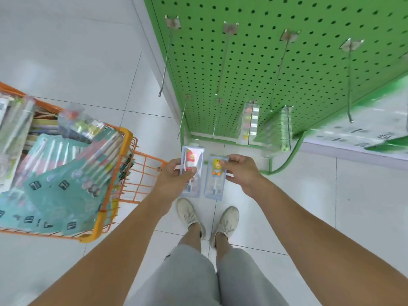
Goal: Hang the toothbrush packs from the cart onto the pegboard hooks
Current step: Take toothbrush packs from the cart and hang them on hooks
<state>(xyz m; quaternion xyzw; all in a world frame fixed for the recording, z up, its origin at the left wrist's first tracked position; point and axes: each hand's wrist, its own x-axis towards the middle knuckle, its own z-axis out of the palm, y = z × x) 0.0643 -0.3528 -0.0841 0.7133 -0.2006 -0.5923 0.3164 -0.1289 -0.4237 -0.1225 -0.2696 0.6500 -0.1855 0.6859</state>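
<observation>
Left fingers: The fingers (187, 172) of the left hand (174, 175) are curled round a clear toothbrush pack with a red figure (191, 164). The thumb lies across the front of it.
Right fingers: The fingers (227, 165) of the right hand (242, 172) pinch a second clear toothbrush pack with a yellow figure (216, 175) by its right edge.
The two packs: They are held side by side in the air, close but not touching, over the floor and in front of the person's shoes (207, 219). Both stand up tall, with the figure at the top and the brush end at the bottom. The red one is a bit higher than the yellow one.
Pegboard: The green pegboard (287, 69) stands just past the packs. It is full of little round holes.
Top hooks: Four long metal hooks (223, 62) stick out in a row, and all four are bare.
Lower hooks: On the lower row, two hooks on the right carry clear packs (250, 122), while the two on the left are bare. The hanging packs are too blurry to read.
Cart: The orange cart (123, 164) is on the left, next to the left arm. It is piled with teal packs (59, 171) and other clear packs (81, 124), all blurry.
Floor: White tiles (88, 51) lie under it all.
Person: Grey shorts, bare arms, pale shoes.
</observation>
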